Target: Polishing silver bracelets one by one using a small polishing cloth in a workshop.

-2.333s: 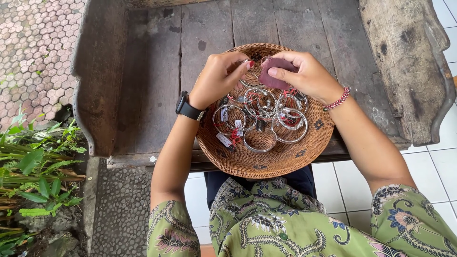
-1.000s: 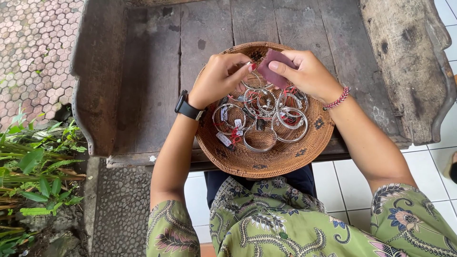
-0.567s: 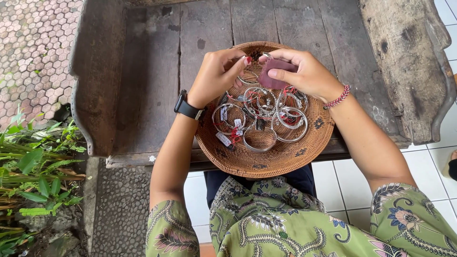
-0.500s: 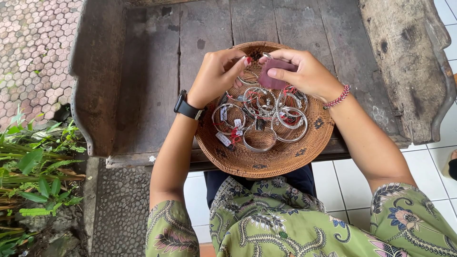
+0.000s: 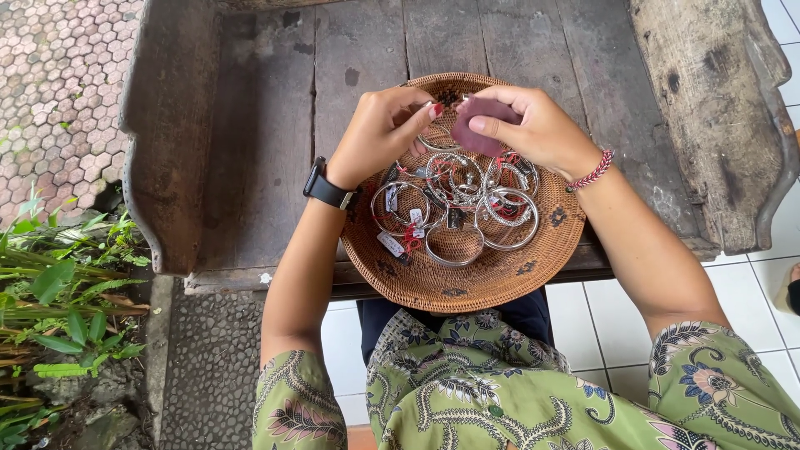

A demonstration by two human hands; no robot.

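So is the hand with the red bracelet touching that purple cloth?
Touching. The head view shows the right hand pinching the purple cloth, thumb lying across its front and fingers curled behind it, above the woven basket.

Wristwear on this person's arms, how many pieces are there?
2: a black smartwatch on the left wrist, and a red beaded bracelet on the right wrist. None looks hidden.

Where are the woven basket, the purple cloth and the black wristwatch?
woven basket (image 5: pixel 467 287): head view, bare near rim.
purple cloth (image 5: pixel 479 125): head view, its middle.
black wristwatch (image 5: pixel 327 190): head view, band on wrist.
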